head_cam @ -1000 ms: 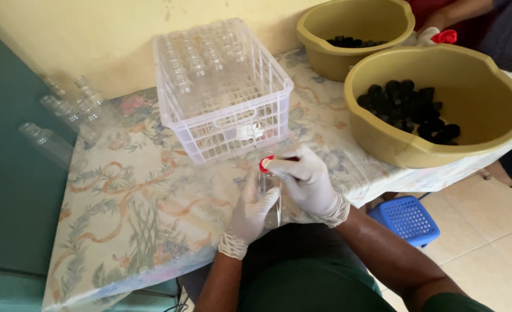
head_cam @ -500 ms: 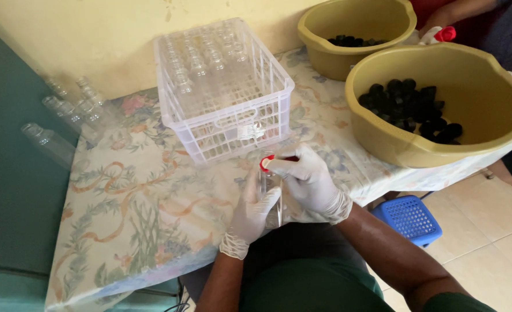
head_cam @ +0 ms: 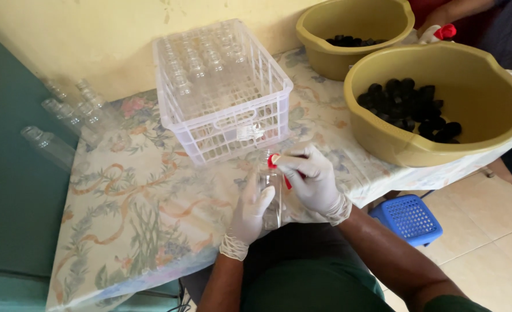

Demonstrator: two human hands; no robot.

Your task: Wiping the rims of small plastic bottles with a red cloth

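Note:
Both my hands wear white gloves over the table's front edge. My left hand (head_cam: 249, 215) grips a clear plastic bottle (head_cam: 271, 195) upright by its body. At the bottle's mouth, my right hand (head_cam: 315, 180) pinches a small red cap (head_cam: 273, 161). Just behind them stands a white plastic crate (head_cam: 224, 121) with several empty clear bottles in it.
A floral tablecloth (head_cam: 146, 202) covers the table. Two olive basins (head_cam: 475, 98) (head_cam: 354, 23) at the right hold several black caps. Clear bottles (head_cam: 65, 121) lie at the left by a teal wall. Another person's gloved hand with a red cap (head_cam: 438, 32) is at the top right. A blue stool (head_cam: 409, 216) stands below.
My hands stay together on the bottle and red cap, shifted only slightly. Nothing else has moved.

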